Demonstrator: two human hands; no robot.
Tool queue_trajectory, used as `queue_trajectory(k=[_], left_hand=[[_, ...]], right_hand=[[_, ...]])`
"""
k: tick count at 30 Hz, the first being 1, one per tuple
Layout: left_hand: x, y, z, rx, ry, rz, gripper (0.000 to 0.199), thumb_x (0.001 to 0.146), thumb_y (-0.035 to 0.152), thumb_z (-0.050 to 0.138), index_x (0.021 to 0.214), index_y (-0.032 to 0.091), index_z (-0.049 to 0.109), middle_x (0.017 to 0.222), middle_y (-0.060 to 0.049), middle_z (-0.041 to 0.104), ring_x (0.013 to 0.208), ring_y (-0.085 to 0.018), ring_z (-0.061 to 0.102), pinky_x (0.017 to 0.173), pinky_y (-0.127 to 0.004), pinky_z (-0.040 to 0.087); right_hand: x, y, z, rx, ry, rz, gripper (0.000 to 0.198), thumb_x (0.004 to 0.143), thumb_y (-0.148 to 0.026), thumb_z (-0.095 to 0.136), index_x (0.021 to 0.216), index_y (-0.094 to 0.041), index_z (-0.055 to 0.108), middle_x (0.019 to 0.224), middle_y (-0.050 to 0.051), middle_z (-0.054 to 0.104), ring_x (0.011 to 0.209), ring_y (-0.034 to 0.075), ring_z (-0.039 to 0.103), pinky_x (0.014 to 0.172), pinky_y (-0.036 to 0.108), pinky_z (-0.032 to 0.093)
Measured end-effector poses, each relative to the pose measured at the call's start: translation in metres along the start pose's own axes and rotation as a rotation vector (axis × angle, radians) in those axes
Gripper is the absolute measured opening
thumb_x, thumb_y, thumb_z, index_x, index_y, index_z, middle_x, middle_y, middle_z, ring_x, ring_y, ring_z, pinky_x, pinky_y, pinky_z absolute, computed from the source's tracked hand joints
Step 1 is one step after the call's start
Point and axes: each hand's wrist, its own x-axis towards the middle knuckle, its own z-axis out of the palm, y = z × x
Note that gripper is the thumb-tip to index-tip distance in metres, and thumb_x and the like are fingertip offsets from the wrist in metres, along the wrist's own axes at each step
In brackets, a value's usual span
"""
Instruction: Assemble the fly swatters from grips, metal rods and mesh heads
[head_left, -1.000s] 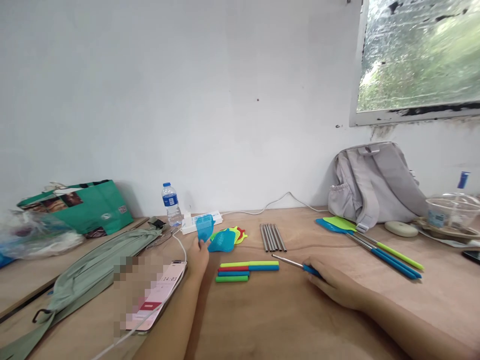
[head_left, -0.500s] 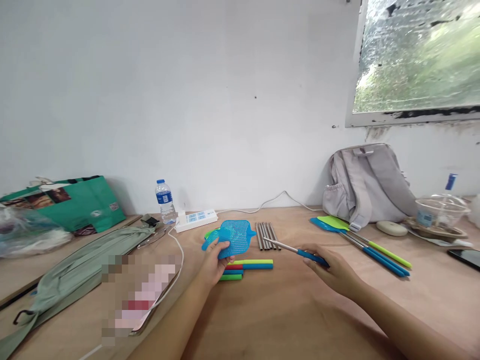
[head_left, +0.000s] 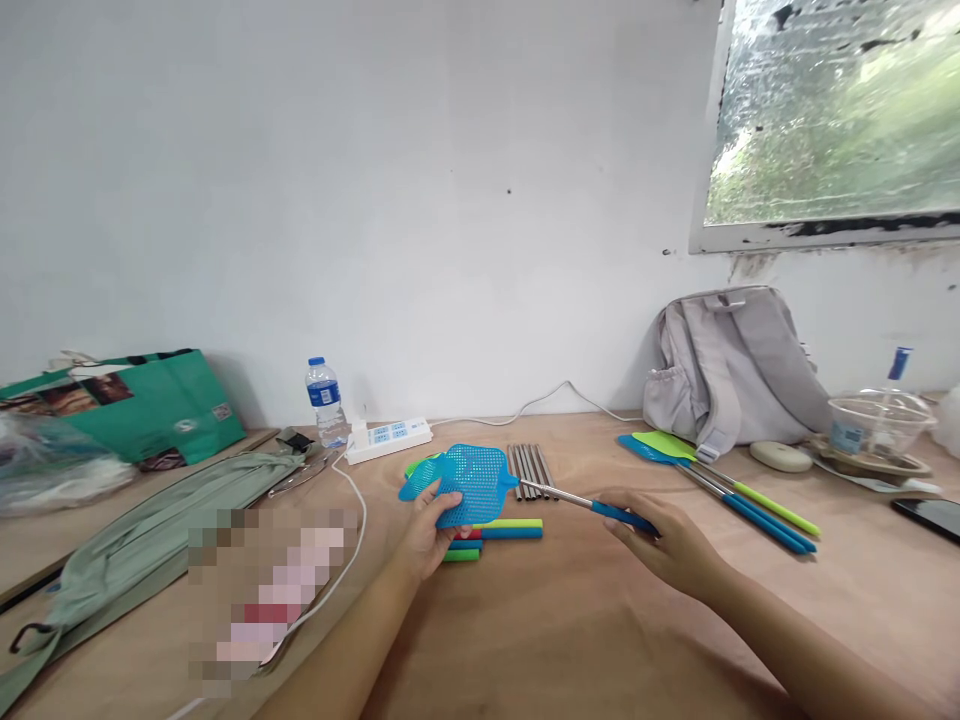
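Note:
A blue mesh fly swatter head (head_left: 480,478) is pinched in my left hand (head_left: 429,530), its narrow neck pointing right. My right hand (head_left: 660,535) grips the blue handle (head_left: 619,514) of a thin metal rod (head_left: 559,493). The rod's tip meets the neck of the swatter head; whether it sits inside cannot be made out. Beneath and behind the left hand lie colored handle tubes (head_left: 514,532), partly hidden, and another blue swatter head (head_left: 415,485). Several metal rods (head_left: 529,466) lie side by side behind the held rod.
Fly swatters (head_left: 739,500) with handles lie to the right, before a grey backpack (head_left: 735,370). A power strip (head_left: 388,440) and water bottle (head_left: 325,400) stand at the back left. A white cable (head_left: 362,510) crosses the wooden table. A plastic cup (head_left: 877,425) is far right.
The swatter head and the rod tip have come together; before, the tip was a little apart from the neck. Both hands keep their holds. The view has shifted slightly.

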Motion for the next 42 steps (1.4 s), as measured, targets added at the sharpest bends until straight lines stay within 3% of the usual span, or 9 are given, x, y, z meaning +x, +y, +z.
queue_trajectory(k=[8,12,14,19,22,28,32,42], left_hand=[[0.001,-0.003,-0.008,0.211,-0.075,-0.010,0.029,0.055,0.028,0.069,0.073,0.016,0.049,0.054,0.005,0.055,0.040,-0.010,0.051,0.035,-0.021,0.043],[-0.001,-0.004,-0.010,0.314,0.003,-0.080,0.052,0.046,0.029,0.076,0.089,0.017,0.050,0.074,0.000,0.062,0.059,-0.016,0.060,0.044,-0.024,0.048],[-0.003,-0.004,-0.010,0.360,-0.019,-0.113,0.058,0.046,0.031,0.077,0.094,0.017,0.047,0.077,-0.002,0.063,0.058,-0.016,0.061,0.044,-0.026,0.048],[-0.013,0.004,-0.002,0.523,-0.111,-0.151,0.050,0.053,0.037,0.074,0.088,0.016,0.044,0.064,0.000,0.064,0.049,-0.014,0.059,0.054,-0.031,0.051],[-0.021,0.008,0.008,0.569,-0.126,-0.146,0.049,0.052,0.035,0.074,0.089,0.017,0.046,0.069,-0.002,0.066,0.050,-0.014,0.060,0.056,-0.030,0.050],[-0.030,0.007,0.023,0.521,-0.069,-0.070,0.037,0.049,0.025,0.075,0.076,0.019,0.052,0.058,0.002,0.064,0.045,-0.013,0.057,0.050,-0.026,0.047],[-0.031,0.001,0.020,0.530,-0.060,-0.070,0.028,0.049,0.023,0.075,0.068,0.020,0.055,0.050,0.003,0.061,0.047,-0.015,0.057,0.050,-0.026,0.046],[-0.026,-0.007,0.002,0.555,-0.013,0.052,0.017,0.051,0.020,0.071,0.065,0.022,0.061,0.053,0.000,0.062,0.061,-0.020,0.060,0.048,-0.024,0.044]], right_hand=[[0.002,-0.002,-0.009,-0.074,0.029,-0.081,0.025,0.083,-0.028,0.043,0.105,-0.023,0.056,0.097,0.006,0.065,0.079,0.015,0.060,0.064,0.024,0.048],[0.002,-0.001,-0.014,-0.111,0.029,-0.130,0.023,0.082,-0.026,0.045,0.100,-0.024,0.058,0.094,0.005,0.065,0.083,0.016,0.060,0.068,0.024,0.048],[0.002,0.000,-0.016,-0.103,0.015,-0.131,0.023,0.082,-0.027,0.045,0.100,-0.024,0.059,0.092,0.005,0.066,0.080,0.015,0.061,0.067,0.024,0.047],[0.000,0.000,-0.018,-0.022,-0.076,-0.060,0.025,0.082,-0.032,0.045,0.098,-0.021,0.061,0.085,0.006,0.067,0.070,0.014,0.060,0.060,0.023,0.047],[0.001,0.000,-0.020,0.051,-0.125,0.026,0.027,0.082,-0.037,0.046,0.092,-0.019,0.063,0.083,0.007,0.067,0.069,0.015,0.059,0.059,0.023,0.046],[0.003,0.001,-0.023,0.191,-0.241,0.117,0.029,0.082,-0.040,0.045,0.079,-0.017,0.063,0.065,0.003,0.061,0.060,0.013,0.054,0.053,0.023,0.042],[0.004,0.002,-0.022,0.267,-0.282,0.152,0.031,0.081,-0.041,0.045,0.074,-0.016,0.062,0.060,0.002,0.059,0.056,0.012,0.052,0.052,0.024,0.040],[0.004,-0.003,-0.021,0.275,-0.366,0.164,0.039,0.084,-0.043,0.040,0.060,-0.016,0.055,0.058,0.001,0.056,0.055,0.011,0.048,0.054,0.023,0.037]])
